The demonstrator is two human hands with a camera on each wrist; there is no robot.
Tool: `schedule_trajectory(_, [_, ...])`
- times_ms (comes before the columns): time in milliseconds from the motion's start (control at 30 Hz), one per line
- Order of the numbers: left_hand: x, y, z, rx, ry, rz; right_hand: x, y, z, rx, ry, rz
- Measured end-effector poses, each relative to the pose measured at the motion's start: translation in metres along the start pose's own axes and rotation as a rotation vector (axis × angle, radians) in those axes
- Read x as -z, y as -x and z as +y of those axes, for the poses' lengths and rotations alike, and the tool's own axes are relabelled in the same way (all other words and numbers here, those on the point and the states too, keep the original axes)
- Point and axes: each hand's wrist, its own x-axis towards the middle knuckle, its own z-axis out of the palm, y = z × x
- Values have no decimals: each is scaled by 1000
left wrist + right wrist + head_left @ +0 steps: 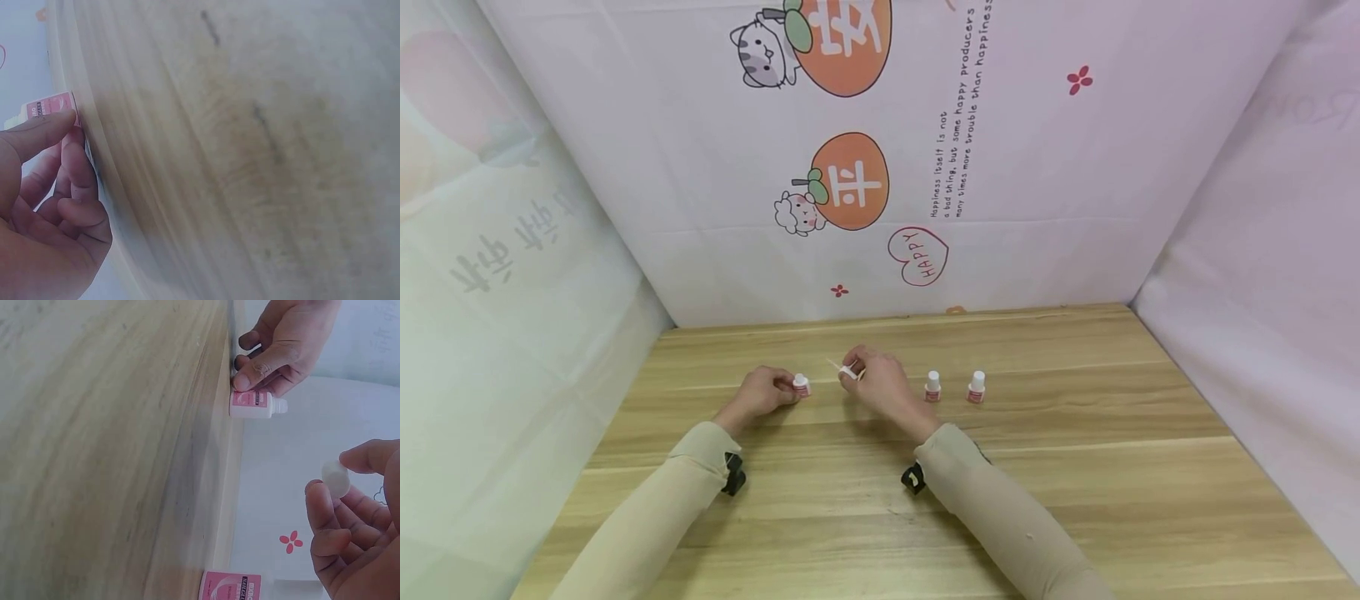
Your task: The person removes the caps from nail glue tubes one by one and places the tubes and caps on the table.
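Observation:
In the head view my left hand (765, 389) pinches a small white nail glue bottle (802, 387) with a pink label, upright on the table with its neck uncapped. The left wrist view shows the thumb against the bottle's label (53, 105). To its right, my right hand (880, 383) holds a white cap (848, 372) just above the table, and a thin pale brush stem (833, 364) sticks out of it towards the bottle. In the right wrist view, thumb and fingertips grip the cap (336, 479), apart from the bottle (251, 404).
Two more capped bottles with pink labels stand upright right of my right hand, one nearer (932, 387) and one farther right (976, 387). The wooden table (820, 517) meets a printed white cloth (1022, 250) at the back; cloth also hangs at both sides.

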Motion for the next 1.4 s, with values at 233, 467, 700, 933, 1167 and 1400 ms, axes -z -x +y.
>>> schedule_trajectory(233, [3, 3, -1, 18, 19, -23, -1, 1, -4, 30, 22, -19])
schedule_trajectory(467, [5, 7, -2, 10, 23, -28, -6, -3, -4, 1, 47, -62])
schedule_trajectory(700, [4, 14, -2, 25, 36, -36, -10, -6, -3, -15, 34, -86])
schedule_trajectory(933, [5, 21, -5, 43, 29, -50, -13, -8, -4, 10, 58, -79])
schedule_trajectory(1167, [4, 23, -10, -5, -37, -40, -16, -9, -7, -5, 93, -107])
schedule_trajectory(1400, [6, 28, -9, -20, -27, -81, -20, -11, -9, 5, 112, -117])
